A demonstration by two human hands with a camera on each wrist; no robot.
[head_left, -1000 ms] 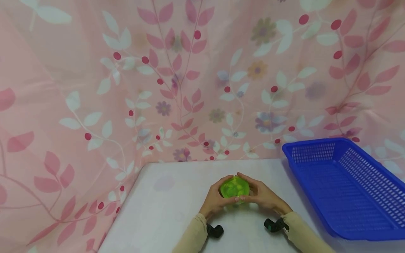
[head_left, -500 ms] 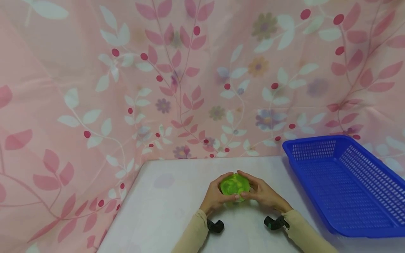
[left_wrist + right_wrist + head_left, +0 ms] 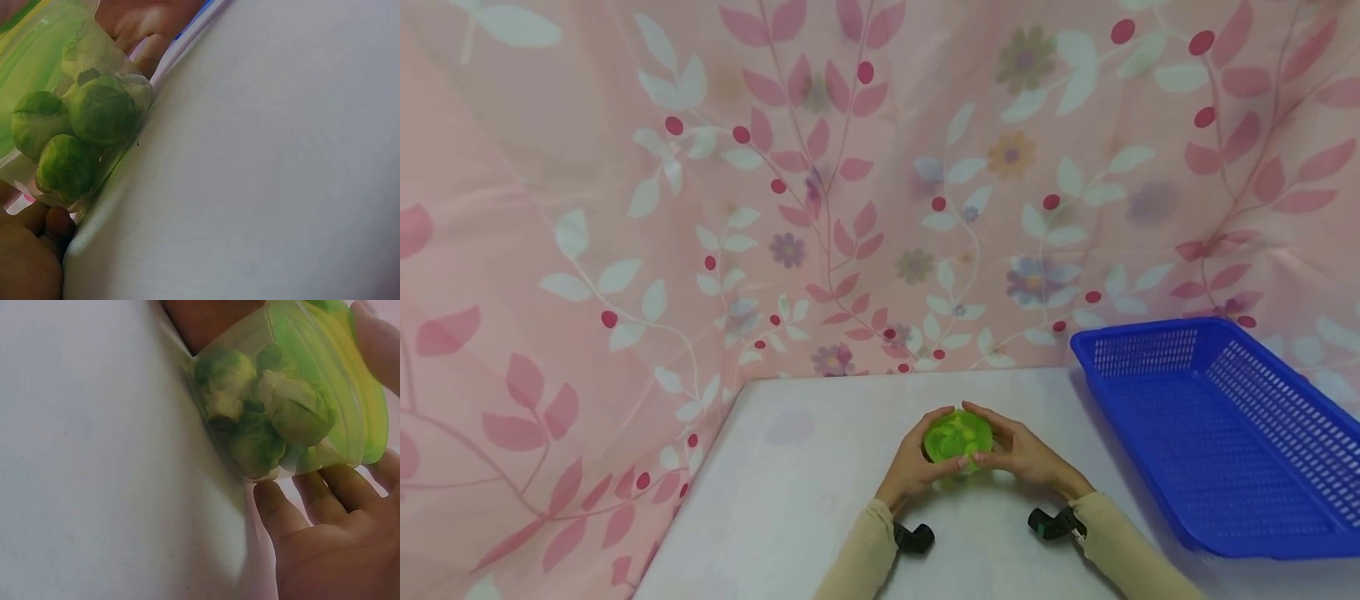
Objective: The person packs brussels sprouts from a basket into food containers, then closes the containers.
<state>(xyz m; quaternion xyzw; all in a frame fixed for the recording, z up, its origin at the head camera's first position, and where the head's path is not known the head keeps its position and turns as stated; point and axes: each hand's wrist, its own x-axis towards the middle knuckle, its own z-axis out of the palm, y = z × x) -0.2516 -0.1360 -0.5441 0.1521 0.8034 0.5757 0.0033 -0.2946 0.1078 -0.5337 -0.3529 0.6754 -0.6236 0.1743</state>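
Observation:
Both hands hold a small clear plastic tub [image 3: 245, 339] with a green lid [image 3: 958, 437], low over the white table. Several Brussels sprouts [image 3: 103, 112] show through its wall in both wrist views. My left hand [image 3: 912, 468] curves round the left side, its thumb along the near edge of the lid. On the opposite side my right hand [image 3: 1030, 460] curves round in the same way, thumb at the near edge. Fingertips of both hands come close together at the far side of the tub.
A blue plastic basket [image 3: 1157, 475] with perforated walls stands to the right of my right arm. The white table [image 3: 790, 492] runs back to a pink floral cloth [image 3: 850, 208] hanging behind. Dark camera mounts [image 3: 916, 538] sit at both wrists.
The thumbs have shifted slightly upward along the near edge of the lid. The head view has tilted a little. Both hands keep their hold on the tub.

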